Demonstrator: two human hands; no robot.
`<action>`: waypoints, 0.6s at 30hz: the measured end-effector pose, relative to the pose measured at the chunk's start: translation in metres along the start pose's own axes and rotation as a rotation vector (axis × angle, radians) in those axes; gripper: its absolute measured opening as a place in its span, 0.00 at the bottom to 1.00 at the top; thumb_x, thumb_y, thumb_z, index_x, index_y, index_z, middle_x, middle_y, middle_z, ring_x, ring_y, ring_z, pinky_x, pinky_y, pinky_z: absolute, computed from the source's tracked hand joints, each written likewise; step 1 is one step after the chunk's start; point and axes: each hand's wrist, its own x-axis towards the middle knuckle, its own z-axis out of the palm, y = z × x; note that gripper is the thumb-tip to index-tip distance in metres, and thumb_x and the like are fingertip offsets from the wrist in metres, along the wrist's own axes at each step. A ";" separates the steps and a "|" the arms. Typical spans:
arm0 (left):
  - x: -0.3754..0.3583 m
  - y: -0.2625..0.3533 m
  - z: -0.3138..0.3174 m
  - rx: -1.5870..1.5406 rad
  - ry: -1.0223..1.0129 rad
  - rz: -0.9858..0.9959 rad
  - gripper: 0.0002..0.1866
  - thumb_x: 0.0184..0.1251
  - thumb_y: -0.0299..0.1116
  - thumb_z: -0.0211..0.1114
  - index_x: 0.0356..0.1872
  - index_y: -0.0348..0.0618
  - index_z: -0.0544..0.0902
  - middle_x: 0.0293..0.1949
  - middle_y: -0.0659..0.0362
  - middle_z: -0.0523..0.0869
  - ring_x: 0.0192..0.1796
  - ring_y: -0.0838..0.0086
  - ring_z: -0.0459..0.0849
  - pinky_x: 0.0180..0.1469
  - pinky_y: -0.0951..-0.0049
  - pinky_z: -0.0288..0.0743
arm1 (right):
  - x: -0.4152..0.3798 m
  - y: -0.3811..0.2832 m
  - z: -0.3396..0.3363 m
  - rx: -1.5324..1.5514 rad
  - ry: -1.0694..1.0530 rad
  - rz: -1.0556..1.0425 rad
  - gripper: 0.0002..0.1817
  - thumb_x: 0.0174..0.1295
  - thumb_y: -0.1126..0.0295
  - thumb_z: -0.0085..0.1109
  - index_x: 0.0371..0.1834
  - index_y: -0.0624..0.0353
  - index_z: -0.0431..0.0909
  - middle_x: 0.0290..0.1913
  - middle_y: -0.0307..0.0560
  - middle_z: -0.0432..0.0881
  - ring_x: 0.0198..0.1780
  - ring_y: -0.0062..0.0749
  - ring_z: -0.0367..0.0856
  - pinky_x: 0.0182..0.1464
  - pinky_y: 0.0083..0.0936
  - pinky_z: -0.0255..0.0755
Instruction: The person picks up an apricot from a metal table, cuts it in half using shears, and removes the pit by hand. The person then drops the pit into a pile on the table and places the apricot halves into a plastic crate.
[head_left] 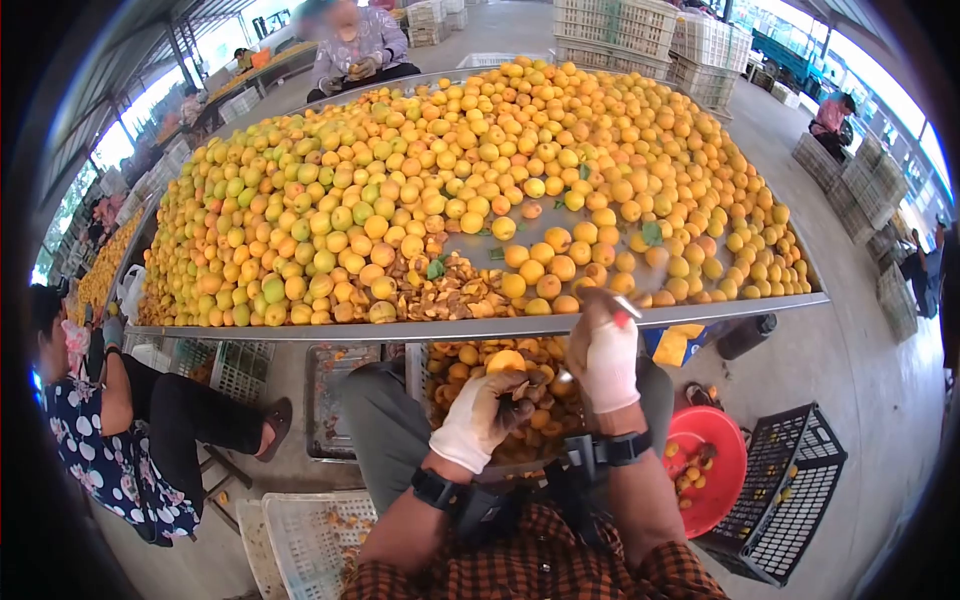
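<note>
Pitting step, it seems: left hand (480, 415) grips an apricot (506, 361), right hand (607, 355) clenches a knife (627, 308); next calls for a careful cut

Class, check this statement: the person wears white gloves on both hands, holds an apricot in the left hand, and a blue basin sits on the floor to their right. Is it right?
Not quite. The head view shows the basin is red, not blue. Gloves on both hands and the apricot in the left hand are correct.

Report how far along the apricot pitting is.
Done: cut halves fill the tray on the lap, and pits are heaped at the table's edge. In hand: the left hand holds one apricot; the right hand grips a tool. Left: the table's big pile.
</note>
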 end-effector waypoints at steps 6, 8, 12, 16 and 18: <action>-0.008 0.025 0.004 0.445 -0.374 0.162 0.31 0.52 0.15 0.53 0.62 0.37 0.66 0.37 0.54 0.79 0.32 0.74 0.78 0.34 0.78 0.72 | -0.013 0.019 -0.024 -0.785 -0.452 0.143 0.16 0.57 0.67 0.65 0.46 0.64 0.80 0.33 0.48 0.84 0.34 0.25 0.80 0.40 0.24 0.74; -0.017 0.039 0.003 0.681 -0.231 0.218 0.35 0.51 0.16 0.55 0.66 0.35 0.62 0.40 0.52 0.80 0.34 0.73 0.79 0.34 0.79 0.72 | -0.016 0.028 -0.032 -0.744 -0.360 0.121 0.17 0.56 0.67 0.65 0.46 0.64 0.80 0.32 0.47 0.84 0.34 0.26 0.80 0.40 0.25 0.74; 0.015 0.094 -0.016 0.946 0.266 0.741 0.37 0.52 0.25 0.60 0.67 0.29 0.60 0.41 0.49 0.82 0.38 0.69 0.81 0.41 0.75 0.75 | -0.016 0.037 -0.026 -0.978 -0.335 0.074 0.18 0.57 0.67 0.65 0.47 0.68 0.78 0.35 0.45 0.84 0.37 0.23 0.79 0.44 0.22 0.73; 0.053 0.120 0.010 1.463 0.507 0.887 0.31 0.52 0.36 0.64 0.59 0.34 0.74 0.51 0.44 0.80 0.54 0.56 0.80 0.56 0.67 0.72 | -0.007 0.056 -0.036 -0.436 -0.094 0.023 0.18 0.60 0.69 0.63 0.49 0.68 0.76 0.40 0.41 0.83 0.46 0.23 0.78 0.51 0.20 0.71; 0.072 0.114 0.030 1.750 0.469 0.793 0.28 0.50 0.43 0.66 0.53 0.39 0.79 0.56 0.47 0.78 0.59 0.53 0.75 0.62 0.62 0.67 | -0.007 0.056 -0.045 -0.343 -0.052 -0.022 0.14 0.61 0.71 0.62 0.48 0.65 0.77 0.36 0.38 0.82 0.37 0.21 0.79 0.42 0.19 0.74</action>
